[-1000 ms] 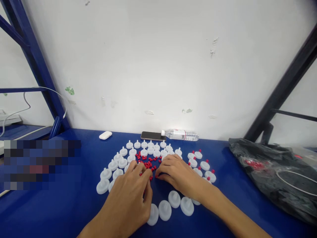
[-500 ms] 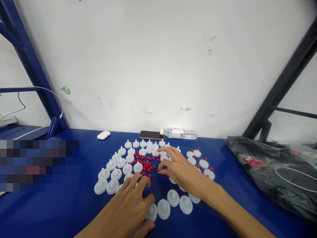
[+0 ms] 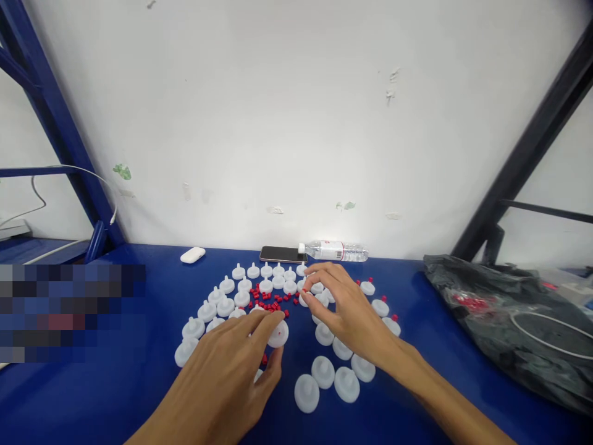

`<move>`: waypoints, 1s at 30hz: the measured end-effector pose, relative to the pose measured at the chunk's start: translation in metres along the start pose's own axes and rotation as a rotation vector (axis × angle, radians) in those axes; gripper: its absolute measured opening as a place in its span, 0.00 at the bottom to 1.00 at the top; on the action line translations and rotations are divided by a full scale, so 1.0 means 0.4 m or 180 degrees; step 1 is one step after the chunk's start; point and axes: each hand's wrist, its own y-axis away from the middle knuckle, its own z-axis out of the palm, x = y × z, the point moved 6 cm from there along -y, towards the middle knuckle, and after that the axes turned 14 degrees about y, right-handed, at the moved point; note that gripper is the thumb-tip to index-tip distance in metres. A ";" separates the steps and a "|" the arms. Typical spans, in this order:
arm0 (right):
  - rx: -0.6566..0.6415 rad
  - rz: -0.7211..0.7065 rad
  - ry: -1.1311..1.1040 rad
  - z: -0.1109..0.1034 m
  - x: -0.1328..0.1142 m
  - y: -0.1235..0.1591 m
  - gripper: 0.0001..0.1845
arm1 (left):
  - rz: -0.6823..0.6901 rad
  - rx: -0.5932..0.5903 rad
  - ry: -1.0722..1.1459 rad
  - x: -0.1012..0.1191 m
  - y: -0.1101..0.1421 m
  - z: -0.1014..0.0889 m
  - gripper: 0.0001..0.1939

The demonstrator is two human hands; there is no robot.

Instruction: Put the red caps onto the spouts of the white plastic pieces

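Note:
My left hand (image 3: 238,358) holds a white disc with a nozzle (image 3: 278,334) between thumb and fingers, its flat face turned partly toward me. In my right hand (image 3: 347,309), thumb and index finger pinch a small red cap (image 3: 304,291), above the discs at the right. Loose red caps (image 3: 269,304) lie in a pile beyond my left hand. Rows of white nozzle discs (image 3: 225,306) stand around the pile, nozzles up. Some discs at the right, like this one (image 3: 380,308), carry a red cap on the nozzle. My left hand hides part of the near-left discs.
On the blue table (image 3: 152,296), a phone (image 3: 280,254), a water bottle (image 3: 336,250) and a white earbud case (image 3: 193,255) lie near the wall. A dark plastic bag (image 3: 500,334) with red pieces lies at the right. A pixelated patch covers the left side.
My left hand has taken up a white disc from the near side and raised it toward the middle. My right hand has moved slightly away from me with the red cap.

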 end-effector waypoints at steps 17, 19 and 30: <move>-0.0544 0.0440 -0.2054 0.012 -0.037 -0.001 0.05 | -0.0325 0.0022 0.0350 -0.021 -0.004 0.011 0.12; -0.0678 0.0467 -0.2303 0.014 -0.034 0.000 0.06 | -0.0327 0.0023 0.0437 -0.019 -0.006 0.010 0.12; -0.1429 0.0742 -0.3390 0.037 -0.033 0.015 0.07 | -0.0112 0.0124 0.0565 -0.017 -0.006 0.010 0.15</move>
